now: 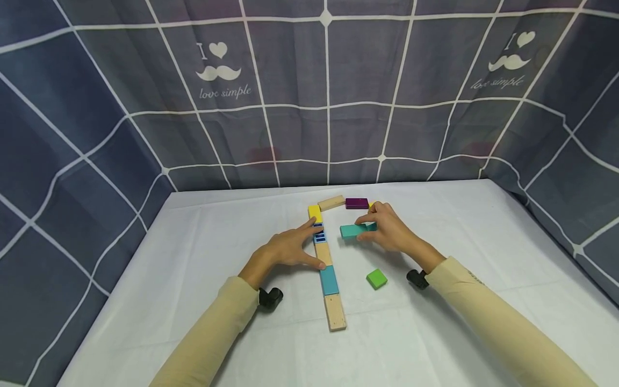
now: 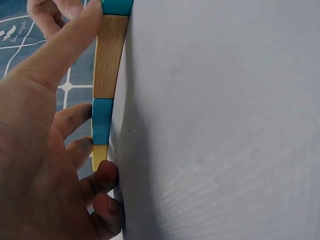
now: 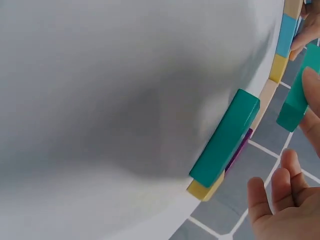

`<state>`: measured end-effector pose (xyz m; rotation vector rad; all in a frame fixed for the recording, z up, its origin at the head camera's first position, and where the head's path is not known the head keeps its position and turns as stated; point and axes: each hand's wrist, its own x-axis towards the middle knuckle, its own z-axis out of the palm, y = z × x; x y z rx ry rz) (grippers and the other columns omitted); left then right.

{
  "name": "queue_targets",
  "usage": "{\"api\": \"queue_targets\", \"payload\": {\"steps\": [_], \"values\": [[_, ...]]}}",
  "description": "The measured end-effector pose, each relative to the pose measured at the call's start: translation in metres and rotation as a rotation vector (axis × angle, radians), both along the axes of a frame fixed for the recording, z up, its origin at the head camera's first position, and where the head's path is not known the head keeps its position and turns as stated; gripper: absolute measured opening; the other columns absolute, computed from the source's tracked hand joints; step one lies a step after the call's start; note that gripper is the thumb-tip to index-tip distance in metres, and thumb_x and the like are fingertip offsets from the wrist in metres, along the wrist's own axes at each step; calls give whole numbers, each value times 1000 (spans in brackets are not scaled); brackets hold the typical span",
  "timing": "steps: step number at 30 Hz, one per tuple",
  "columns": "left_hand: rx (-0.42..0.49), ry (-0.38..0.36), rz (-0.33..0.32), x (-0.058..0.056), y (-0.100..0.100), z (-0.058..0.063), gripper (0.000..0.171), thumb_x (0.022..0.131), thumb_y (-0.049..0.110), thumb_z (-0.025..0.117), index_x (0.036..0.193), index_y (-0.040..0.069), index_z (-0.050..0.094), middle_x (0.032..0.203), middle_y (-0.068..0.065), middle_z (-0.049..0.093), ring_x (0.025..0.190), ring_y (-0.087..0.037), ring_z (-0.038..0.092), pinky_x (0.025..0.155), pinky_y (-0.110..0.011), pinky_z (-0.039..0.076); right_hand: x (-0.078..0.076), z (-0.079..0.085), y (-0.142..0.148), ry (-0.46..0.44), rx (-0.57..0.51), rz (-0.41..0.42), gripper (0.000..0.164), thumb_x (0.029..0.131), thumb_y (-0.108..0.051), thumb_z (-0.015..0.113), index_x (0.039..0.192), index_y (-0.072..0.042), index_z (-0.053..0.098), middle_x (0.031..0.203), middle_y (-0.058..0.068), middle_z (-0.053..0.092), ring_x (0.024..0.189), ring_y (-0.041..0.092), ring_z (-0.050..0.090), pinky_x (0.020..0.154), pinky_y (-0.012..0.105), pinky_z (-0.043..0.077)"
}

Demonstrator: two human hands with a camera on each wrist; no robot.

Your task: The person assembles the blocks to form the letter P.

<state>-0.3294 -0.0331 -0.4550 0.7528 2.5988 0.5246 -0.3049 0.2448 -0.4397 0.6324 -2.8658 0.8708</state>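
Note:
My right hand (image 1: 389, 228) pinches a teal block (image 1: 351, 231) between thumb and fingers, above the table. Another teal block (image 3: 225, 138) lies on the table below it, mostly hidden by the hand in the head view. My left hand (image 1: 292, 246) rests along a line of blocks, its fingers spread. Its thumb touches near where a plain wooden block (image 1: 323, 253) meets a blue block (image 1: 329, 280). The index finger lies over a blue block with dark markings (image 1: 320, 237). Beyond that is a yellow block (image 1: 315, 213).
A plain wooden block (image 1: 335, 312) ends the line nearest me. At the far end, another wooden block (image 1: 331, 202) and a purple block (image 1: 357, 203) turn right towards a partly hidden yellow block (image 3: 206, 189). A green square block (image 1: 376, 279) lies alone on the white cloth (image 1: 425, 333).

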Motion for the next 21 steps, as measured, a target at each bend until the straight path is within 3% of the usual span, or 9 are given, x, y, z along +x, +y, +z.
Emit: {"api": "queue_targets", "payload": {"steps": [8,21], "values": [[-5,-3,-7,0,1,1,101,69,71,75,154,32,35,165,7,12,145,-28,29,108,-60,31,-17,-3,-13,-88,63,-27,34,80,-19,83,111,-6,76,101,14,53,94,29,40,75,37,35],[-10,-5,0,-1,1,-1,102,69,70,76,154,31,36,164,6,12,145,-28,29,108,-60,31,-20,-11,-14,-106,96,-36,31,77,-18,86,105,-7,78,93,10,53,96,29,39,77,38,35]]}}
